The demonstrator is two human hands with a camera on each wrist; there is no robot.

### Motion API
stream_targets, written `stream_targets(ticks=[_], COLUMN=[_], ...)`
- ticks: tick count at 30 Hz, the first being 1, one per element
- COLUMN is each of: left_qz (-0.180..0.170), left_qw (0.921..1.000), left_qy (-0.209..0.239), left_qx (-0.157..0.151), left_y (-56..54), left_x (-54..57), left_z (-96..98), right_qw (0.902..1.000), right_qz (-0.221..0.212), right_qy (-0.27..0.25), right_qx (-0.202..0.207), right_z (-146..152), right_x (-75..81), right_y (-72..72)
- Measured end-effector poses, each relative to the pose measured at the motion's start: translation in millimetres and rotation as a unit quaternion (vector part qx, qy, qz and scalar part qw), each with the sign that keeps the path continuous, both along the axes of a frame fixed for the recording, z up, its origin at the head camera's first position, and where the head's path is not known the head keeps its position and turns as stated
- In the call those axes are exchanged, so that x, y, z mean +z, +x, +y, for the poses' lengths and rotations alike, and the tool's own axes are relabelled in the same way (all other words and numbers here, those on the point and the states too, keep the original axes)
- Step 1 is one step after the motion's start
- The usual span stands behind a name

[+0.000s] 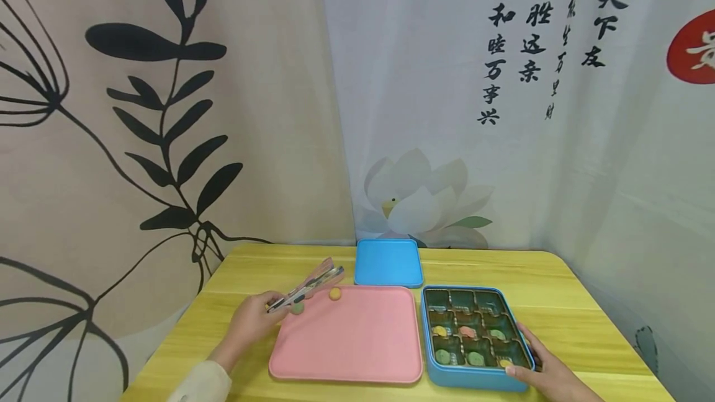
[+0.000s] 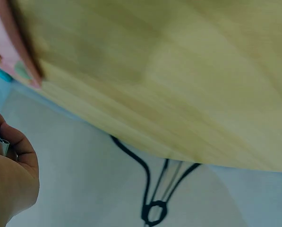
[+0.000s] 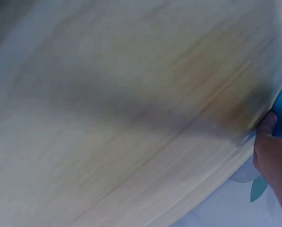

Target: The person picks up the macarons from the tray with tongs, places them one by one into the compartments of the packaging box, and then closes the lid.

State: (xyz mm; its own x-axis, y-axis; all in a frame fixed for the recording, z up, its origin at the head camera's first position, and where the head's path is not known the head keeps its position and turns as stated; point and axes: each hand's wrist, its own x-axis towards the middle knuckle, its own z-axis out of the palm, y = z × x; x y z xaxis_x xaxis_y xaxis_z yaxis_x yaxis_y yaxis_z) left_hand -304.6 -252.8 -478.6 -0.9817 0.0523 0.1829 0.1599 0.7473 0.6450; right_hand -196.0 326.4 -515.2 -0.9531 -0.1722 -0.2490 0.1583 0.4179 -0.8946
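Gripping tongs, the left hand hovers near two unboxed pieces, lower centre; the right hand grips the box holding six.

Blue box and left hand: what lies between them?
In the head view, the pink tray lies between them, a yellow piece and green piece toward its far left.

Cream sleeve, bare left hand, bare right hand

Wood-grain table; plant-printed backdrop, probably cloth
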Motion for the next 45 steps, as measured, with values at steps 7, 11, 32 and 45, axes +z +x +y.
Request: stream_targets(ticks=[7, 11, 32, 45], left_qz=[-0.001, 0.001, 0.017, 0.020], left_qw=[0.9997, 0.9992, 0.9984, 0.9961], left_qy=[-0.024, -0.040, -0.054, -0.086], left_qx=[0.010, 0.010, -0.006, -0.007], left_y=[5.9, 7.1, 5.2, 3.1], left_x=[-11.5, -16.5, -38.3, -43.4], left_z=[-17.1, -20.4, -11.9, -6.7], right_qw=[1.0000, 1.0000, 0.9997, 0.9994], right_qz=[-0.003, -0.005, 0.003, -0.004], right_qy=[-0.005, -0.008, 0.016, 0.029], right_qx=[0.000, 0.000, -0.017, -0.019], right_z=[0, 0, -2, -1], right_x=[-1.2, -0.9, -1.3, -0.1], right_y=[0.1, 0.2, -0.1, -0.6])
